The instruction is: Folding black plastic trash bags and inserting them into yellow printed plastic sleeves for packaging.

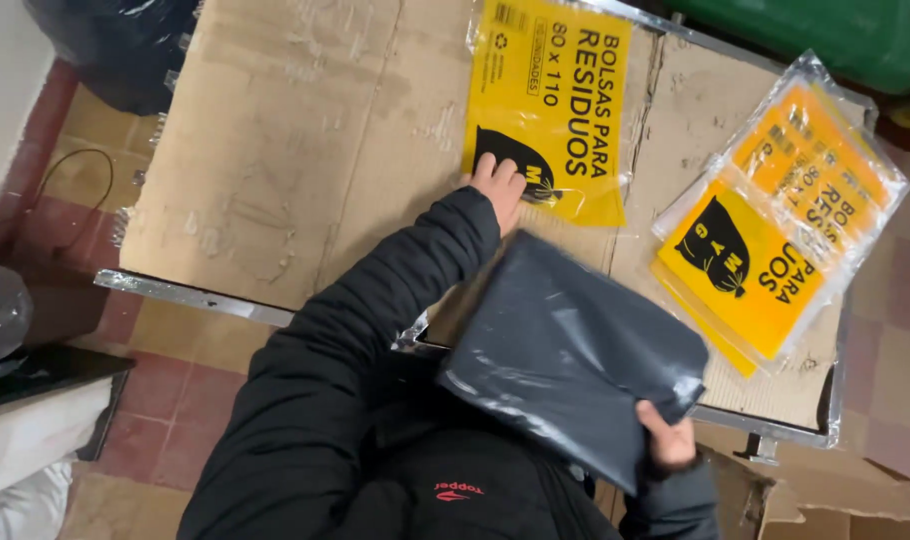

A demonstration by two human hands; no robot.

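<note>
My left hand (498, 187) reaches out in a black sleeve and rests its fingers on the near edge of a yellow printed sheet (565, 100) lying flat on the cardboard-covered table (275, 150). My right hand (667, 437) grips the lower corner of a folded stack of dark grey plastic bags (565, 350), held above the table's near edge close to my body. A clear packet of yellow and orange printed sheets (775, 220) lies on the table to the right, apart from both hands.
The table has a metal rim (195, 296) over a red and tan tiled floor (165, 400). An open cardboard box (825, 500) sits at bottom right. Dark bags (115, 40) lie at top left, a green bin (825, 30) at top right.
</note>
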